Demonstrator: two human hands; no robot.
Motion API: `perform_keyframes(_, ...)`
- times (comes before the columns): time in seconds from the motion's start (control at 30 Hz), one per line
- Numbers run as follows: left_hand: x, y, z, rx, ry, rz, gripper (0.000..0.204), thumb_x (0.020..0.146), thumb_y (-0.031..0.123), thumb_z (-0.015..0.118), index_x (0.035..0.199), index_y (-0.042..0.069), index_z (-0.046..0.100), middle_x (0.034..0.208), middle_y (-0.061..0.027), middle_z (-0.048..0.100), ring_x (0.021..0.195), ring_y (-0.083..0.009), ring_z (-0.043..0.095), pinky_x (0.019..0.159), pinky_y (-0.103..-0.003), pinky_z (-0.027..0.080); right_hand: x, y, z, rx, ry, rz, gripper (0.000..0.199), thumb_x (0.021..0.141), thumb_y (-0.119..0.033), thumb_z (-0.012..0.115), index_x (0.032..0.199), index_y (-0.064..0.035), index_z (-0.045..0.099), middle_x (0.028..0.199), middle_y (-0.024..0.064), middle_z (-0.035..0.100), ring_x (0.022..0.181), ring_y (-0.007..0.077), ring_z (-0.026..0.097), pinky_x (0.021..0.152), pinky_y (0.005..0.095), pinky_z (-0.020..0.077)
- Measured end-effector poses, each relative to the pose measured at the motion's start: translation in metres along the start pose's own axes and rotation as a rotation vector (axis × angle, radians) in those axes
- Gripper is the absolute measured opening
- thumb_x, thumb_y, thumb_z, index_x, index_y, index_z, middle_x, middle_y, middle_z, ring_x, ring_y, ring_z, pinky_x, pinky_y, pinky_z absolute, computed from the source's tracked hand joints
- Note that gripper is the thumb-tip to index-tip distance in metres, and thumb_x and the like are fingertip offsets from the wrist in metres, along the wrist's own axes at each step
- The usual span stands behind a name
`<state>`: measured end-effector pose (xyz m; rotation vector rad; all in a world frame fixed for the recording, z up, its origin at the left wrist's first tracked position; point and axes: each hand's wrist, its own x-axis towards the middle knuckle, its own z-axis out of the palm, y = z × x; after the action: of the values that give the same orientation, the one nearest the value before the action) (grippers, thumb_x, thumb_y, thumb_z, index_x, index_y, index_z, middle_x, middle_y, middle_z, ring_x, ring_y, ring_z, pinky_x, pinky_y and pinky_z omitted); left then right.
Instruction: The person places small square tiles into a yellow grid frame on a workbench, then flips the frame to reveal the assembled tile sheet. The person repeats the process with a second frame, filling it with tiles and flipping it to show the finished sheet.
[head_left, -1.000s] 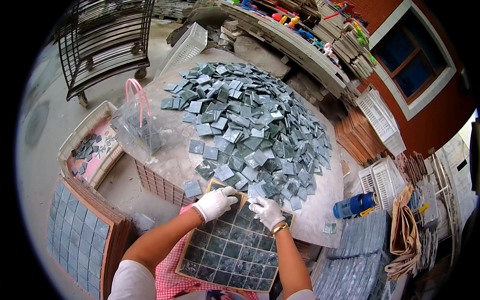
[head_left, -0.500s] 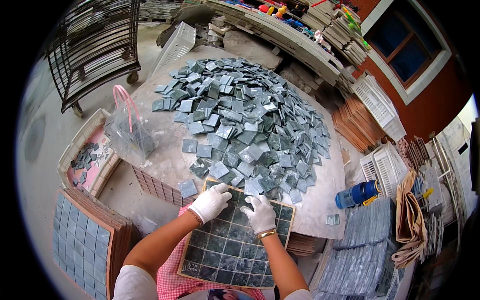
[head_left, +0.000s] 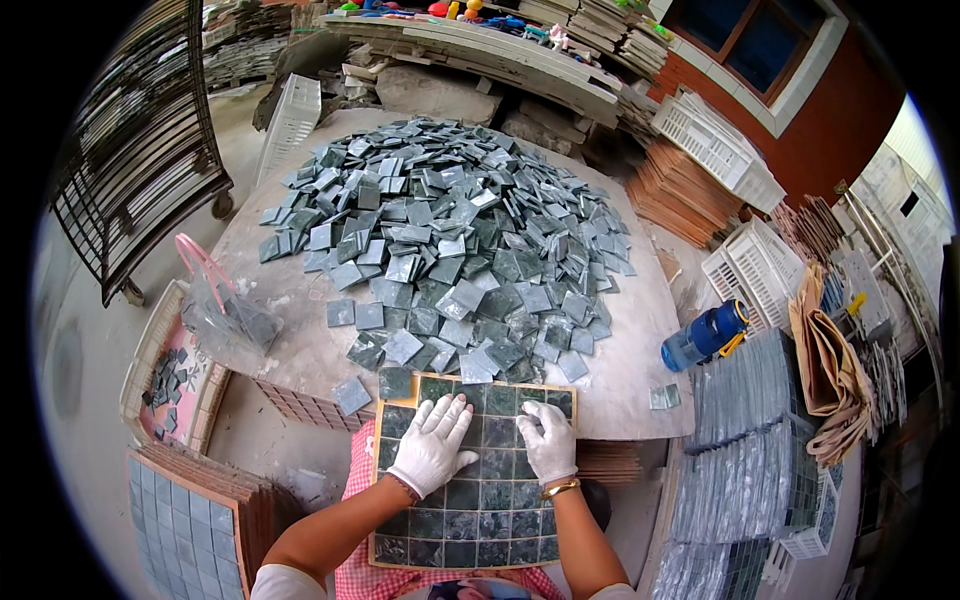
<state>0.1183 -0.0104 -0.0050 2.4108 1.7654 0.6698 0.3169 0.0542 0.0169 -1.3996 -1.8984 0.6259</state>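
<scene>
A wooden-edged tray [head_left: 575, 402] filled with rows of dark green square stone tiles [head_left: 462, 495] rests on my lap against the table edge. My left hand [head_left: 432, 445], in a white glove, lies flat on the tiles left of centre, fingers stretched out. My right hand [head_left: 547, 443], gloved too, rests over the upper right tiles with fingers bent and a little apart; nothing shows between them. One loose tile [head_left: 395, 383] sits at the tray's upper left corner. Beyond the tray rises a big heap of loose tiles [head_left: 450, 230].
A blue bottle [head_left: 692, 343] stands at the table's right edge, near stacked tile sheets [head_left: 745, 420]. On the left are a plastic bag with pink handles [head_left: 228, 318], a crate of tile scraps [head_left: 140, 385] and stacked tiled panels [head_left: 185, 520]. A metal rack [head_left: 140, 150] stands behind.
My left hand has come down from the tray's top edge and flattened onto the tiles. The right hand stays near the upper right. A loose tile now shows at the upper left corner.
</scene>
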Motion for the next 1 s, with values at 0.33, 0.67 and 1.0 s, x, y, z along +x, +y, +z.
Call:
perform_keyframes(0.33, -0.005, -0.020, -0.006, 0.151, 0.019, -0.098, 0.069, 0.086, 0.043, 0.056, 0.138, 0.002, 0.038, 0.146, -0.0164, 0.034, 0.136, -0.0320, 0.029, 0.111, -0.048, 0.018, 0.056, 0.013, 0.052, -0.264, -0.289, -0.687, 0.031, 0.084, -0.024, 0.062, 0.111, -0.0099, 0.063, 0.119, 0.0060, 0.058, 0.110, 0.0216, 0.056, 0.093, 0.0357, 0.0434)
perform_keyframes(0.67, -0.006, -0.078, -0.005, -0.034, 0.067, -0.320, 0.061, 0.085, 0.027, 0.059, 0.136, 0.001, 0.039, 0.143, -0.0205, 0.035, 0.133, -0.0374, 0.032, 0.109, -0.046, 0.027, 0.102, 0.036, 0.026, 0.021, -0.159, -0.245, 0.034, 0.080, -0.020, 0.066, 0.110, -0.0046, 0.062, 0.121, 0.0139, 0.056, 0.110, 0.0298, 0.055, 0.090, 0.0347, 0.0460)
perform_keyframes(1.0, -0.009, -0.038, -0.003, 0.218, 0.039, -0.310, 0.068, 0.083, 0.036, 0.060, 0.135, -0.003, 0.039, 0.143, -0.0200, 0.036, 0.136, -0.0345, 0.028, 0.112, -0.046, 0.020, 0.009, 0.038, 0.009, -0.474, -0.016, -0.293, 0.056, 0.082, -0.035, 0.064, 0.125, 0.0004, 0.052, 0.132, 0.0171, 0.048, 0.126, 0.0344, 0.040, 0.107, 0.0437, 0.0309)
